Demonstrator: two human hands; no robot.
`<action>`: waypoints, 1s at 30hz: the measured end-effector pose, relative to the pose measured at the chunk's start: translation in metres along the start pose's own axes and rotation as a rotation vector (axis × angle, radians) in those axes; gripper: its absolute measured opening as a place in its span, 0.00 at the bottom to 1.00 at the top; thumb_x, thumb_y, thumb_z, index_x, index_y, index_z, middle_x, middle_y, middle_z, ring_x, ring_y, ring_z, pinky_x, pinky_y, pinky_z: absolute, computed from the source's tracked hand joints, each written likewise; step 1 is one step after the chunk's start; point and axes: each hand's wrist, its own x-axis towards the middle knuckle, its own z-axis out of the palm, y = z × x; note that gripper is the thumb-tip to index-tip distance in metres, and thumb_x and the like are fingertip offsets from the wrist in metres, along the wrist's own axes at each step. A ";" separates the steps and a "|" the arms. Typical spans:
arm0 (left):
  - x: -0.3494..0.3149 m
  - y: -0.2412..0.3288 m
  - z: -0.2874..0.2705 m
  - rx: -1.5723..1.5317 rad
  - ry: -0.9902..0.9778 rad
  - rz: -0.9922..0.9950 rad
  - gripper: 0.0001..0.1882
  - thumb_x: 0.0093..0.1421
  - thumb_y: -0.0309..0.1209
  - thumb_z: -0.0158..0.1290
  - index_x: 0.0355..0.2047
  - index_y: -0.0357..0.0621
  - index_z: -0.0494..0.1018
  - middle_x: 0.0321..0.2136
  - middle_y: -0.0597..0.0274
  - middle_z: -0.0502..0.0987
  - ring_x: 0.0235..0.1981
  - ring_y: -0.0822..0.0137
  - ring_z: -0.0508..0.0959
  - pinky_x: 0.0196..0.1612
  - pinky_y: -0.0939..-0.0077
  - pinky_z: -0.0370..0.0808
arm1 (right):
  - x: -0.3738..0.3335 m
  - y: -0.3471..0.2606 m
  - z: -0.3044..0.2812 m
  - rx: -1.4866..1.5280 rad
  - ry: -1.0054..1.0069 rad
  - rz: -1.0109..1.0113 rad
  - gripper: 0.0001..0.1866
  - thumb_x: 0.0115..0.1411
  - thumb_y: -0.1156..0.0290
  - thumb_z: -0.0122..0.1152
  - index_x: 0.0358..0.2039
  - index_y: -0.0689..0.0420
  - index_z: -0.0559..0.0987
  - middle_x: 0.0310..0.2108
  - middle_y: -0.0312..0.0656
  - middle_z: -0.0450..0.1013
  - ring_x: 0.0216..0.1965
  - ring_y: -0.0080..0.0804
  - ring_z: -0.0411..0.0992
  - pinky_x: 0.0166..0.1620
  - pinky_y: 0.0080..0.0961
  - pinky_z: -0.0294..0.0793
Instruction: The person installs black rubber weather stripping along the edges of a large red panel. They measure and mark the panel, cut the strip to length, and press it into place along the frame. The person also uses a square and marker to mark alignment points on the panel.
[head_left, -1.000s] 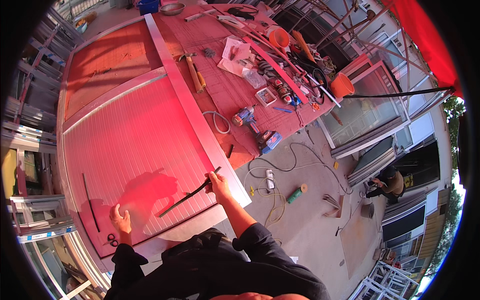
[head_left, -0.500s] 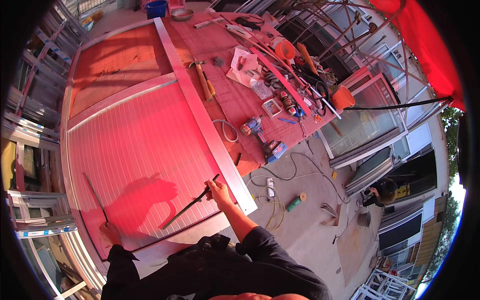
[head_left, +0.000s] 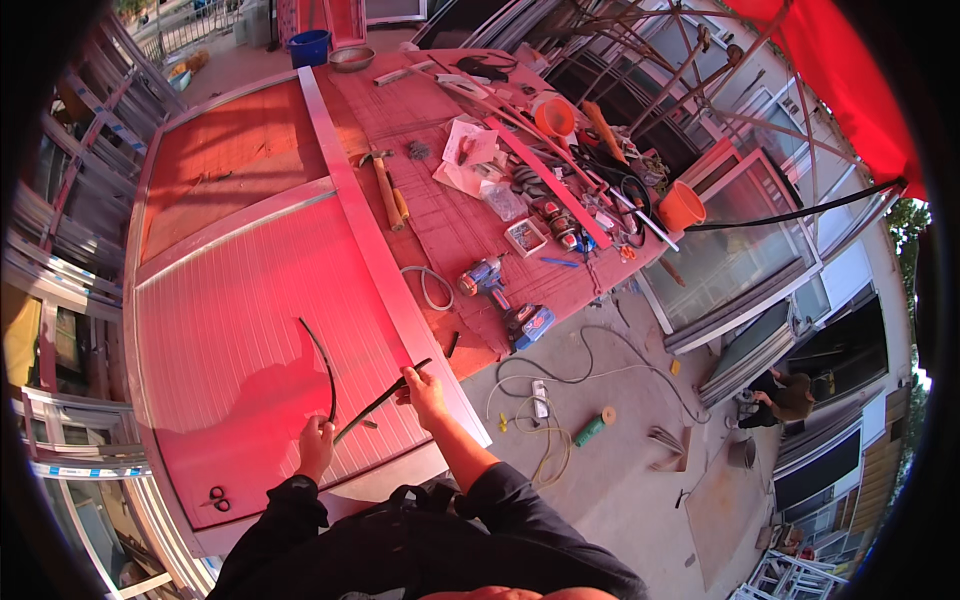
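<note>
My left hand [head_left: 317, 441] is closed on a thin, curved black strip [head_left: 328, 370], which rises from the fingers above the ribbed panel. My right hand [head_left: 423, 396] pinches a second, straighter black strip [head_left: 372, 408] near its upper end. That strip slants down to the left, its lower end close beside my left hand; whether they touch I cannot tell. Both hands are over the near part of the framed panel [head_left: 250, 290], which has a metal edge bar [head_left: 375, 265]. Dark-handled scissors [head_left: 217, 499] lie on the panel's near left corner.
A hammer [head_left: 385, 190], a cordless drill [head_left: 500, 295], a parts box [head_left: 525, 237] and orange buckets [head_left: 681, 206] are right of the panel. Cords [head_left: 590, 350] and a green roll [head_left: 594, 427] lie on the floor. Another person [head_left: 785, 400] is low down at the right. Window frames [head_left: 75, 440] line the left.
My left hand has moved right with its strip, close to my right hand. The scissors now show on the panel. My right hand keeps its strip. The view has shifted slightly.
</note>
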 end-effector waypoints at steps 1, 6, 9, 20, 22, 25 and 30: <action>0.000 0.008 0.008 0.039 -0.032 -0.013 0.14 0.63 0.36 0.49 0.38 0.36 0.72 0.33 0.46 0.79 0.37 0.50 0.80 0.41 0.60 0.75 | 0.002 -0.002 -0.010 0.016 0.015 0.035 0.16 0.67 0.60 0.56 0.39 0.64 0.77 0.23 0.40 0.74 0.21 0.27 0.73 0.23 0.25 0.76; -0.006 0.016 0.042 0.044 -0.066 -0.013 0.18 0.63 0.40 0.50 0.42 0.36 0.74 0.32 0.50 0.79 0.37 0.55 0.80 0.40 0.62 0.75 | 0.007 -0.007 -0.056 0.010 -0.053 0.112 0.16 0.67 0.62 0.55 0.47 0.60 0.76 0.31 0.42 0.76 0.28 0.31 0.77 0.29 0.29 0.80; -0.010 0.014 0.055 0.152 -0.023 0.010 0.19 0.62 0.42 0.54 0.42 0.36 0.75 0.29 0.53 0.78 0.34 0.59 0.79 0.39 0.66 0.74 | -0.003 -0.005 -0.069 0.002 -0.302 -0.009 0.24 0.65 0.69 0.56 0.60 0.62 0.68 0.50 0.43 0.73 0.51 0.32 0.72 0.48 0.31 0.76; -0.010 0.026 0.063 0.387 -0.028 -0.156 0.20 0.54 0.31 0.61 0.46 0.40 0.73 0.36 0.53 0.80 0.39 0.57 0.80 0.45 0.64 0.75 | -0.054 0.003 -0.192 0.231 -0.116 0.091 0.11 0.66 0.67 0.53 0.38 0.63 0.78 0.27 0.38 0.76 0.26 0.24 0.74 0.29 0.23 0.74; -0.010 0.026 0.069 0.408 -0.045 -0.134 0.19 0.54 0.31 0.60 0.45 0.39 0.73 0.37 0.53 0.79 0.38 0.58 0.78 0.44 0.65 0.75 | -0.057 0.008 -0.233 0.301 0.124 0.123 0.09 0.64 0.69 0.55 0.36 0.62 0.77 0.26 0.39 0.75 0.22 0.24 0.72 0.25 0.22 0.71; -0.009 0.032 0.080 0.340 -0.040 -0.041 0.17 0.55 0.29 0.60 0.45 0.38 0.73 0.37 0.53 0.79 0.38 0.59 0.78 0.44 0.65 0.75 | -0.063 0.023 -0.293 0.262 0.374 0.192 0.10 0.63 0.69 0.54 0.38 0.62 0.77 0.25 0.40 0.74 0.22 0.26 0.72 0.24 0.24 0.73; -0.017 0.059 0.087 0.288 -0.056 -0.049 0.19 0.55 0.28 0.60 0.47 0.41 0.73 0.37 0.54 0.78 0.40 0.58 0.78 0.45 0.66 0.74 | -0.088 0.054 -0.350 0.133 0.505 0.281 0.10 0.61 0.69 0.53 0.39 0.62 0.76 0.25 0.40 0.73 0.22 0.28 0.72 0.25 0.27 0.74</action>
